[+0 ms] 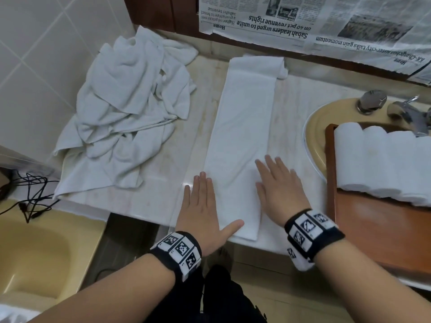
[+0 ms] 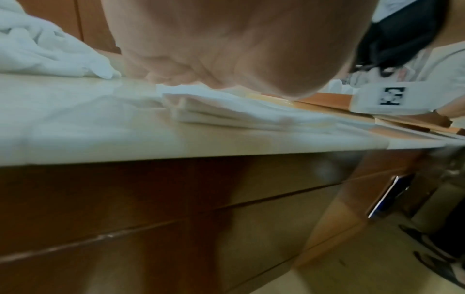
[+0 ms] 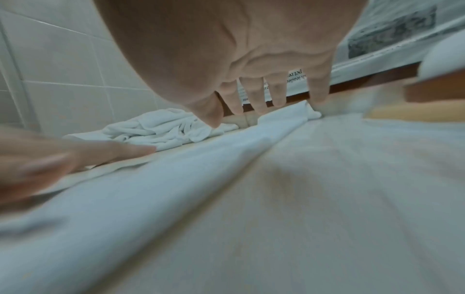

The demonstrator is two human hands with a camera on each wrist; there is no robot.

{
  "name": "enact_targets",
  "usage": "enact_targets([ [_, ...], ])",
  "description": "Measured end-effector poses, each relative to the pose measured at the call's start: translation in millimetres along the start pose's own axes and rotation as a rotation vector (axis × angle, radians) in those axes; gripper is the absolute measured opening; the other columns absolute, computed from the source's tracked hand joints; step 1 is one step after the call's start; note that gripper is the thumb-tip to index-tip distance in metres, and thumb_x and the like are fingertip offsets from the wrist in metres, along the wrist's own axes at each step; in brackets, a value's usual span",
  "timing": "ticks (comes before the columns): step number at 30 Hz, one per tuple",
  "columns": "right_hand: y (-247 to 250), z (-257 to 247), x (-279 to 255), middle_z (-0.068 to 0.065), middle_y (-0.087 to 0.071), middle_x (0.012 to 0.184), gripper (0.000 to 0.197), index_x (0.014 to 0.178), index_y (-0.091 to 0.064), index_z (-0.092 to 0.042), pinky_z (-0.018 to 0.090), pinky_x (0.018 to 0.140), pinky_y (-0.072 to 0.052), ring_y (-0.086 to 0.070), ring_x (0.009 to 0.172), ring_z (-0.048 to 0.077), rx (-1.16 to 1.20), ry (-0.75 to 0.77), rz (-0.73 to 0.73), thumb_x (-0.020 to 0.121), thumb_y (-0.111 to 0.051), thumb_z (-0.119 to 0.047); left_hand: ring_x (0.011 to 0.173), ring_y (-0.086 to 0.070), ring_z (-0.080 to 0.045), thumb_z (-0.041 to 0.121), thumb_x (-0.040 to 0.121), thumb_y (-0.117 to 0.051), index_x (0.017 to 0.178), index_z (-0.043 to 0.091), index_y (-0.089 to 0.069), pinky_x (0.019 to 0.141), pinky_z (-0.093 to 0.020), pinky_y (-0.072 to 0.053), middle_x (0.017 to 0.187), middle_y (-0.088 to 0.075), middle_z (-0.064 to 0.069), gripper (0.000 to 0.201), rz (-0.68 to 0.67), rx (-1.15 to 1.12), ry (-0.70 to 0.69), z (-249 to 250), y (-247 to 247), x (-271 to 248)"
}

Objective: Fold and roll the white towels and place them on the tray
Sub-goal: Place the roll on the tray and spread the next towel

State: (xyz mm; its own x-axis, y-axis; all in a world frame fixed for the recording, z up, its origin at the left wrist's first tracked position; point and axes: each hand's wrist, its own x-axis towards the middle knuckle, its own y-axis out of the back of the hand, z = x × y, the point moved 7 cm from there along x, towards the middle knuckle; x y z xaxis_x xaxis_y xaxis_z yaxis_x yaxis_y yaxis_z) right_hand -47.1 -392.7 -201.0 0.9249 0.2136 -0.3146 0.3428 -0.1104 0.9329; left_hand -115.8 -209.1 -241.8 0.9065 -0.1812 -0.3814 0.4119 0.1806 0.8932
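A white towel (image 1: 242,127) folded into a long narrow strip lies on the marble counter (image 1: 161,187), running from the near edge to the back. My left hand (image 1: 203,206) lies flat beside its near left edge, thumb on the towel's corner. My right hand (image 1: 277,187) lies flat, fingers straight, on the strip's near right side. A wooden tray (image 1: 363,220) at the right holds several rolled white towels (image 1: 382,164). In the right wrist view the strip (image 3: 251,199) stretches away under my spread fingers (image 3: 254,95). The left wrist view shows the towel's layered near end (image 2: 226,113).
A heap of loose white towels (image 1: 126,113) sits on the counter's left. A beige sink (image 1: 317,127) with a chrome faucet (image 1: 405,113) lies under the tray. Newspaper (image 1: 303,22) covers the back wall. Black cables (image 1: 30,194) trail at the left by another basin (image 1: 35,255).
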Motion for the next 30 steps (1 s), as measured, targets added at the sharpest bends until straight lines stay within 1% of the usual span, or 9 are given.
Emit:
enact_targets([
  [3,11.6,-18.7,42.2,-0.001,0.007,0.172,0.061,0.164,-0.001,-0.031,0.047,0.128,-0.007,0.008,0.158,0.023,-0.091,0.179,-0.013,0.109,-0.025,-0.042,0.15,0.035,-0.031,0.093,0.082,-0.014,0.151,-0.001,0.031,0.125,-0.049,0.013,0.158,0.042,-0.019,0.125,0.006,-0.053,0.079,6.7,-8.5,-4.1],
  [5,7.5,-28.4,65.4,-0.002,0.01,0.171,0.059,0.163,0.001,-0.037,0.049,0.128,-0.005,0.01,0.158,0.022,-0.184,0.282,-0.082,0.108,-0.02,-0.049,0.15,0.034,-0.033,0.096,0.078,-0.015,0.151,-0.002,0.03,0.125,-0.051,0.011,0.158,0.041,-0.021,0.131,0.0,-0.053,0.11,6.3,-13.4,-6.3],
  [7,1.8,-27.5,89.5,-0.002,0.011,0.171,0.059,0.161,0.002,-0.041,0.052,0.127,-0.006,0.009,0.158,0.022,-0.277,0.322,-0.164,0.106,-0.016,-0.055,0.149,0.035,-0.033,0.099,0.075,-0.016,0.152,-0.002,0.029,0.125,-0.053,0.011,0.158,0.041,-0.02,0.135,0.006,-0.054,0.126,4.6,-14.7,-8.3],
  [10,-0.5,-11.8,124.4,-0.002,0.015,0.171,0.061,0.16,0.011,-0.042,0.055,0.126,-0.01,0.007,0.158,0.025,-0.331,0.301,-0.237,0.106,-0.014,-0.056,0.146,0.041,-0.032,0.1,0.073,-0.019,0.149,-0.001,0.034,0.124,-0.052,0.015,0.154,0.048,-0.018,0.137,-0.016,-0.074,0.128,4.4,-16.1,-10.7],
  [17,15.5,9.9,183.9,0.005,0.021,0.169,0.061,0.16,0.017,-0.037,0.049,0.127,-0.01,0.008,0.157,0.033,-0.301,0.218,-0.224,0.107,-0.011,-0.052,0.147,0.038,-0.035,0.1,0.069,-0.026,0.15,-0.002,0.031,0.125,-0.055,0.01,0.155,0.045,-0.021,0.142,-0.029,-0.082,0.131,3.8,-15.5,-9.0],
  [21,23.1,15.7,205.1,0.008,0.019,0.169,0.062,0.162,0.014,-0.031,0.048,0.127,-0.01,0.007,0.157,0.034,-0.279,0.178,-0.189,0.108,-0.012,-0.049,0.146,0.04,-0.036,0.1,0.069,-0.027,0.15,-0.003,0.032,0.124,-0.055,0.01,0.153,0.047,-0.022,0.143,-0.035,-0.073,0.121,4.1,-15.4,-8.8],
  [26,25.5,18.6,216.9,0.013,0.01,0.17,0.061,0.163,0.004,-0.02,0.052,0.124,-0.017,0.002,0.156,0.036,-0.262,0.15,-0.119,0.109,-0.014,-0.042,0.145,0.041,-0.036,0.1,0.069,-0.029,0.151,-0.003,0.03,0.124,-0.055,0.011,0.153,0.047,-0.022,0.144,-0.046,-0.093,0.117,3.3,-16.0,-8.0],
  [28,24.6,17.0,207.4,0.013,0.007,0.17,0.062,0.163,0.001,-0.018,0.052,0.125,-0.016,0.001,0.156,0.034,-0.202,0.11,-0.091,0.108,-0.016,-0.042,0.145,0.041,-0.036,0.099,0.069,-0.029,0.151,-0.003,0.03,0.124,-0.055,0.01,0.153,0.047,-0.021,0.144,-0.048,-0.104,0.112,3.2,-15.1,-9.0],
  [30,19.1,10.9,185.3,0.012,0.01,0.171,0.061,0.163,0.003,-0.016,0.049,0.127,-0.011,0.004,0.157,0.032,-0.133,0.103,-0.084,0.11,-0.022,-0.033,0.145,0.043,-0.034,0.099,0.07,-0.032,0.15,-0.001,0.033,0.124,-0.054,0.012,0.153,0.049,-0.019,0.144,-0.058,-0.125,0.104,1.0,-14.2,-9.8],
])
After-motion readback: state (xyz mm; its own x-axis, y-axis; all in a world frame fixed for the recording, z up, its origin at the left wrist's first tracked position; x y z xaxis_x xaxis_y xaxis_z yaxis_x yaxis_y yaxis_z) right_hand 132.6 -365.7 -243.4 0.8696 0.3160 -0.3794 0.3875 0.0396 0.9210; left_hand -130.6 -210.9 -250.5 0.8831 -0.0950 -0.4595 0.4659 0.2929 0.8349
